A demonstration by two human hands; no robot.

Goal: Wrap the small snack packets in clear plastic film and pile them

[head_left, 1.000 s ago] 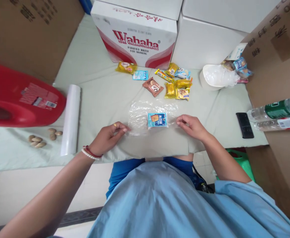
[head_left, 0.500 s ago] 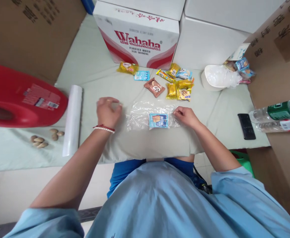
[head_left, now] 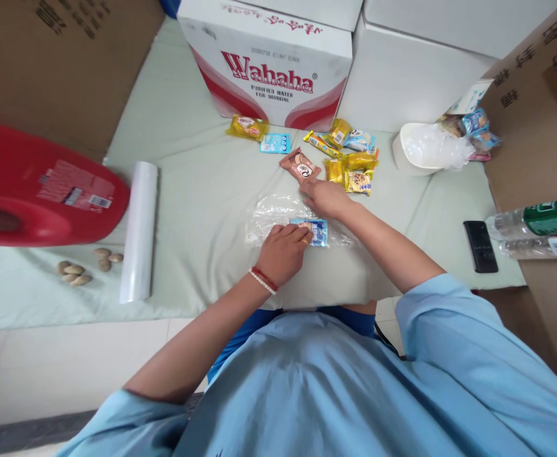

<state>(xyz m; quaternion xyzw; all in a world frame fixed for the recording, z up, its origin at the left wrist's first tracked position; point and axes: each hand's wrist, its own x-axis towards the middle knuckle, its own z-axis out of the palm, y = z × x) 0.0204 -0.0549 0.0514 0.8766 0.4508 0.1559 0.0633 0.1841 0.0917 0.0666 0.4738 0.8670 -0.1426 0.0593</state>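
My left hand (head_left: 284,254), with a red and white bracelet at its wrist, is over the left part of a blue snack packet (head_left: 320,232). Its fingers are bent and close together on the packet, and the thumb is not clearly seen. Beneath the packet a clear plastic bag (head_left: 265,209) lies spread on the cloth. Above the bag, my right hand (head_left: 328,198) has its fingers drawn together at the lower edge of a brown snack packet (head_left: 299,164). The fingertips are partly hidden there.
Yellow packets (head_left: 352,170) and a light blue packet (head_left: 275,143) lie behind the hands, before a Wahaha box (head_left: 269,70). A white tub (head_left: 409,152), a phone (head_left: 480,246) and bottles (head_left: 545,219) stand or lie right. Left are a film roll (head_left: 138,235), nuts (head_left: 73,271) and a red jug (head_left: 45,190).
My left hand has moved right from the open cloth onto the blue snack packet. My right hand has left the bag's right end and moved up and left to the brown snack packet.
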